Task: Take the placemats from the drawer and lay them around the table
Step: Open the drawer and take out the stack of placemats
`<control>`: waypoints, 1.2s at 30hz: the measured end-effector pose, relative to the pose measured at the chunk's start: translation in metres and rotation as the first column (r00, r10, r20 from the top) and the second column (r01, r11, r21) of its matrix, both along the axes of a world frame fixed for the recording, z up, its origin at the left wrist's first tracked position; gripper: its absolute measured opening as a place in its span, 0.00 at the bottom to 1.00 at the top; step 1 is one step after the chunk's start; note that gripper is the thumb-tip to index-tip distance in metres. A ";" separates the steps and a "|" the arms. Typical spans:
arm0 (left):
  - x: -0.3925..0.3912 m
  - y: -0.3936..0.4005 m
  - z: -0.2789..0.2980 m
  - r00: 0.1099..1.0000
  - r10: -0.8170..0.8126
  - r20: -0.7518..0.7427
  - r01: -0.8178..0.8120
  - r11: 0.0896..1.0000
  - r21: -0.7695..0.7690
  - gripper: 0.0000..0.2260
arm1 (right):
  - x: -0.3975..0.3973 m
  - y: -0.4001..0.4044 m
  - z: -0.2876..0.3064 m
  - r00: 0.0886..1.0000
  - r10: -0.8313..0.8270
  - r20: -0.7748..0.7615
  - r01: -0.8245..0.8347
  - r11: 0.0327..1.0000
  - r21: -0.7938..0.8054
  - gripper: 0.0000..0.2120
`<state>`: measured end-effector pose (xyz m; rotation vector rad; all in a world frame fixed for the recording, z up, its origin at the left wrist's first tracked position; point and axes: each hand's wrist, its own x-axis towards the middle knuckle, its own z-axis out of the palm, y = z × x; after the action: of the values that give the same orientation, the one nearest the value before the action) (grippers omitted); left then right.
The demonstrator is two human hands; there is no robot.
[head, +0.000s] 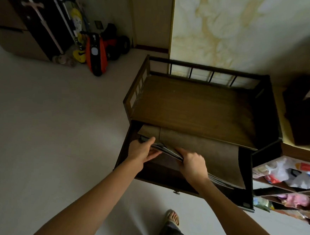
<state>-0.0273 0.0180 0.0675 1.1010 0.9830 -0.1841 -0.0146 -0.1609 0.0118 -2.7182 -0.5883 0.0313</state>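
Note:
A stack of brown placemats (pixel 203 150) lies in the open drawer (pixel 164 184) of a dark wooden cabinet. The front left edge of the stack is lifted off the drawer floor, showing several thin grey layers. My left hand (pixel 141 150) grips the stack's left corner, thumb on top. My right hand (pixel 193 166) pinches the front edge a little further right, fingers curled over the mats. The back of the stack is hidden under the cabinet top.
The cabinet top (pixel 193 109) has a low railing on three sides. To the right stand shelves with bags and toys (pixel 289 174). Ride-on toys (pixel 98 52) sit against the far wall. Pale floor stretches to the left. My foot (pixel 173 217) is below the drawer.

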 end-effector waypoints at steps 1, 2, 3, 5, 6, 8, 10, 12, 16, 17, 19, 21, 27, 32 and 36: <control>-0.007 0.002 0.007 0.995 -0.100 0.020 0.098 0.989 0.109 0.11 | 0.006 -0.002 0.007 0.999 0.026 -0.026 -0.027 0.999 -0.041 0.20; -0.016 0.005 0.009 0.973 -0.226 0.034 0.202 0.921 0.332 0.14 | 0.011 -0.004 0.013 0.997 0.049 -0.053 -0.054 0.995 -0.086 0.20; -0.026 0.011 0.008 0.939 -0.341 0.038 0.249 0.754 0.608 0.19 | 0.015 -0.004 0.019 0.995 0.069 -0.076 -0.078 0.990 -0.117 0.18; -0.045 0.026 0.012 0.827 -0.551 0.112 0.081 0.314 0.946 0.26 | 0.025 -0.004 0.029 0.990 0.080 -0.120 -0.096 0.986 -0.134 0.14; -0.049 0.035 0.014 0.717 -0.692 0.085 0.027 0.149 0.988 0.29 | 0.030 -0.005 0.034 0.985 0.075 -0.155 -0.099 0.984 -0.149 0.12; -0.042 0.050 0.015 0.482 -0.865 -0.143 0.097 -0.110 0.989 0.39 | 0.041 -0.006 0.046 0.975 0.077 -0.210 -0.123 0.969 -0.216 0.11; -0.024 0.056 0.018 0.367 -0.893 -0.263 0.221 -0.191 0.956 0.45 | 0.051 -0.007 0.058 0.972 0.088 -0.219 -0.137 0.966 -0.219 0.14; -0.003 0.056 0.017 0.360 -0.906 -0.225 0.285 -0.122 0.951 0.45 | 0.057 -0.012 0.070 0.964 0.111 -0.243 -0.151 0.977 -0.152 0.17; 0.030 0.040 0.017 0.361 -0.926 -0.113 0.393 0.042 0.918 0.43 | 0.061 -0.027 0.087 0.937 0.118 -0.328 -0.171 0.976 -0.138 0.19; 0.034 0.037 0.016 0.370 -0.927 -0.052 0.450 0.130 0.883 0.45 | 0.062 -0.030 0.090 0.935 0.107 -0.338 -0.163 0.976 -0.142 0.19; 0.038 0.031 0.014 0.396 -0.918 0.032 0.502 0.245 0.830 0.49 | 0.061 -0.035 0.097 0.931 0.084 -0.355 -0.143 0.979 -0.144 0.16; 0.038 0.028 0.014 0.433 -0.898 0.078 0.484 0.305 0.820 0.50 | 0.056 -0.038 0.106 0.938 0.048 -0.342 -0.112 0.979 -0.169 0.12; 0.027 0.045 0.040 0.362 -0.872 0.329 0.428 0.469 0.773 0.44 | 0.024 -0.030 0.147 0.978 -0.098 -0.183 0.057 0.974 -0.218 0.14; 0.016 0.054 0.072 0.295 -0.902 0.315 0.351 0.409 0.842 0.20 | -0.016 -0.014 0.192 0.993 -0.120 0.004 0.118 0.968 -0.221 0.11; 0.001 0.055 0.087 0.213 -0.902 0.375 0.311 0.426 0.849 0.36 | -0.050 -0.009 0.205 0.977 -0.172 0.124 0.189 0.970 -0.149 0.12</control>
<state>-0.0260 0.0734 0.1541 1.9632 -0.4965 -0.0011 -0.0648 -0.1695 0.2168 -2.9349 -0.3796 -0.1240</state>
